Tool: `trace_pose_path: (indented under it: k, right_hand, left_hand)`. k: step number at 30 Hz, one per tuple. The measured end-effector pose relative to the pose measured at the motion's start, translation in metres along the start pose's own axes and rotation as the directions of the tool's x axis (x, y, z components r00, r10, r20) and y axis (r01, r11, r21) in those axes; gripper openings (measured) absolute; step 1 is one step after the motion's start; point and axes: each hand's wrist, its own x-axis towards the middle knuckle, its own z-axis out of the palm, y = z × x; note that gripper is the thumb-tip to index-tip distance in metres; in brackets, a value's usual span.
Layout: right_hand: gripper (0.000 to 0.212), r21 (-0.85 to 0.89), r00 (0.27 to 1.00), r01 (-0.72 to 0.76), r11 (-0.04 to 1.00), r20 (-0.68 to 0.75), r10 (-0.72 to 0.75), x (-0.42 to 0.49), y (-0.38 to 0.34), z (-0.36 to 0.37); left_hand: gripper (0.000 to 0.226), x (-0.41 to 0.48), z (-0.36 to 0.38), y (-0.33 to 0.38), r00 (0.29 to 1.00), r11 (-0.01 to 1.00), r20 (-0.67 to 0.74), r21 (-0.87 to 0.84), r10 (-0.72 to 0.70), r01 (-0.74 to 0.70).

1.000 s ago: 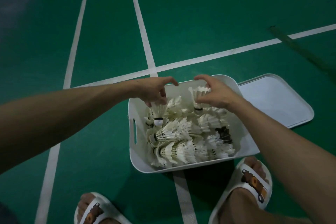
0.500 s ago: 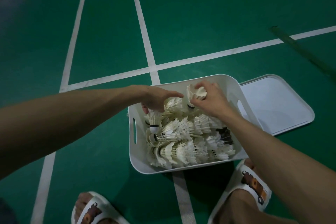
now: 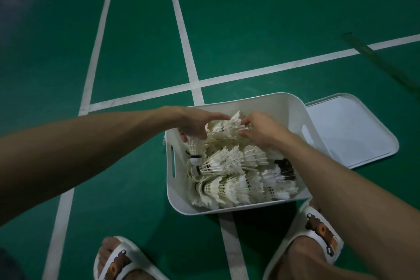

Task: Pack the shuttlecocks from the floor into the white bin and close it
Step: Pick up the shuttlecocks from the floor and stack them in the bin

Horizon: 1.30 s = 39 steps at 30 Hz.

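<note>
Your left hand [image 3: 195, 125] grips one shuttlecock [image 3: 195, 146] inside the white bin [image 3: 284, 102] — your right hand [image 3: 261, 130] pinches another's feathers. One bin, one lid [image 3: 350, 129]; pile [image 3: 227, 179] uncountable.

This is a badminton court. The floor [image 3: 250, 18] is a smooth green sports surface painted with long white lines [image 3: 181, 29] that cross at right angles, as court markings do. A white bin [image 3: 284, 98] standing on one line is heaped with feathered shuttlecocks [image 3: 227, 166], its lid [image 3: 352, 132] lying flat on the floor just beside it.
</note>
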Motion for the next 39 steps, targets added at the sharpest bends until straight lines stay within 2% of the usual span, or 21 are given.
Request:
trace_pose_path:
  k: [5, 8, 10, 13, 15, 18, 20, 23, 26, 31, 34, 36, 39]
  right_hand:
    - [0.011, -0.082, 1.000, 0.027, 0.996, 0.010, -0.027, 0.011, -0.003, 0.000]
    - [0.011, -0.082, 1.000, 0.015, 0.997, 0.022, -0.014, 0.015, -0.001, 0.003]
    - [0.017, -0.075, 0.997, 0.024, 0.997, 0.073, -0.018, 0.017, 0.001, -0.002]
    - [0.038, -0.061, 0.993, 0.030, 0.998, 0.120, -0.023, 0.015, 0.004, -0.016]
    - [0.041, -0.040, 0.992, 0.040, 0.998, 0.122, -0.035, 0.011, 0.008, -0.027]
    - [0.033, 0.024, 0.997, 0.037, 0.999, 0.060, -0.038, 0.004, 0.018, -0.045]
    - [0.033, 0.098, 1.000, 0.030, 0.995, -0.005, -0.029, 0.000, 0.022, -0.053]
    - [0.043, 0.305, 0.998, 0.056, 0.951, 0.014, -0.064, -0.008, 0.018, -0.057]
    - [0.059, 0.389, 0.995, 0.084, 0.917, 0.011, -0.096, -0.012, 0.010, -0.056]
    - [0.078, 0.367, 0.994, 0.099, 0.925, -0.076, -0.077, -0.013, 0.015, -0.052]
    - [0.080, 0.302, 0.992, 0.057, 0.952, -0.122, -0.020, -0.010, 0.029, -0.054]
    - [0.079, 0.262, 0.993, 0.032, 0.964, -0.116, -0.002, -0.008, 0.038, -0.053]
    - [0.074, 0.216, 0.989, 0.050, 0.975, -0.147, -0.019, -0.005, 0.048, -0.048]
  left_hand:
    - [0.083, -0.004, -0.001, -0.001, 0.999, 1.000, -0.025, -0.004, 0.021, -0.021]
    - [0.076, -0.004, 0.002, -0.002, 0.999, 0.999, -0.031, -0.025, 0.033, -0.034]
    - [0.070, -0.006, 0.002, -0.004, 0.999, 0.998, -0.034, -0.053, 0.037, -0.039]
    - [0.061, -0.011, -0.005, -0.007, 0.999, 0.988, -0.044, -0.150, 0.024, -0.031]
    - [0.057, -0.017, -0.014, -0.008, 0.998, 0.975, -0.057, -0.219, 0.020, -0.032]
    - [0.063, -0.025, -0.027, -0.001, 0.996, 0.936, -0.079, -0.345, 0.048, -0.073]
    - [0.063, -0.027, -0.030, 0.008, 0.986, 0.918, -0.142, -0.373, 0.089, -0.136]
    - [0.063, -0.023, -0.026, 0.027, 0.950, 0.903, -0.272, -0.352, 0.153, -0.246]
    - [0.060, -0.016, -0.021, 0.045, 0.910, 0.887, -0.360, -0.325, 0.204, -0.327]
    - [0.056, -0.002, -0.014, 0.058, 0.821, 0.885, -0.520, -0.232, 0.237, -0.403]
    - [0.054, 0.007, -0.013, 0.051, 0.773, 0.925, -0.585, -0.096, 0.246, -0.367]
    - [0.057, 0.013, -0.011, 0.045, 0.818, 0.941, -0.467, 0.140, 0.336, -0.307]
    - [0.080, 0.023, -0.001, 0.039, 0.893, 0.849, -0.221, 0.462, 0.392, -0.258]
